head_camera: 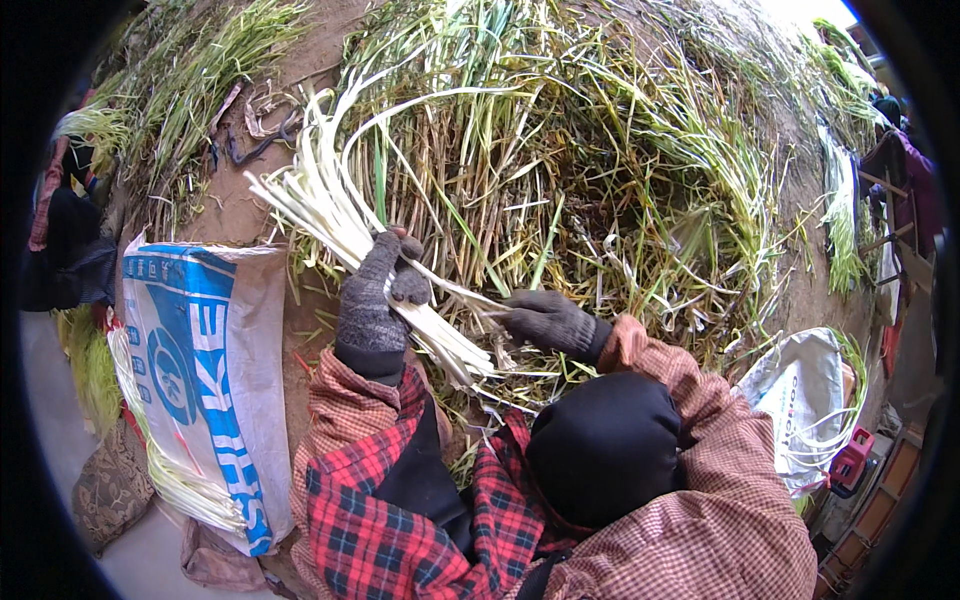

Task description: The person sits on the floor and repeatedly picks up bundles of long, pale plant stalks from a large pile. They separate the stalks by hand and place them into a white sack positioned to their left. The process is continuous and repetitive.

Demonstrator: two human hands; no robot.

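Observation:
My left hand (379, 300), in a grey knit glove, grips a bundle of long pale stalks (315, 187) with white lower ends (454, 341). The stalks look like blanched leafy vegetables of the leek or garlic kind. My right hand (547, 322), in a dark glove, is closed on the brownish end of a single stalk (465, 294). This stalk runs from the left hand across to the right fingers, which hide its tip. Beyond both hands lies a heap of stalks (442, 172) with green and browned leaves.
On the left, a white-and-blue woven sack (259, 375) bears printing; a pale stalk bundle (187, 480) lies across it. To the right stand a white bag (806, 397) and a pink plastic object (853, 457). Another person (67, 225) is partly visible at far left.

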